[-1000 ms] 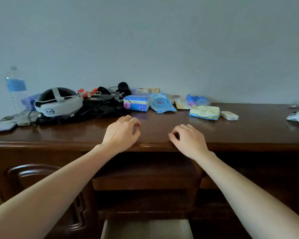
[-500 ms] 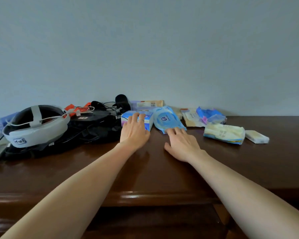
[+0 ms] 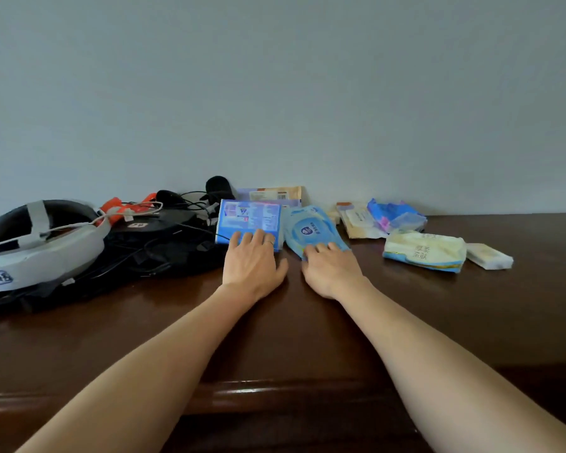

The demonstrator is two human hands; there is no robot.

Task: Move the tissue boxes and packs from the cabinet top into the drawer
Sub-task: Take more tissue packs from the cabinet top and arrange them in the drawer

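Both grips spread: left hand (image 3: pixel 254 261) on blue box (image 3: pixel 249 220), right hand (image 3: pixel 330 269) on wipes pack (image 3: pixel 309 232); headset (image 3: pixel 43 243) left.

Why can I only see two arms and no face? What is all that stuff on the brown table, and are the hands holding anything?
The camera sits on the person's head, looking down, so you see only their arms. The left hand has its fingers on a blue tissue box. The right hand touches a blue wet wipes pack. Neither is lifted yet. On the wooden cabinet top also lie a yellowish tissue pack, a small white pack, more packs by the wall, and a headset with cables on the left.
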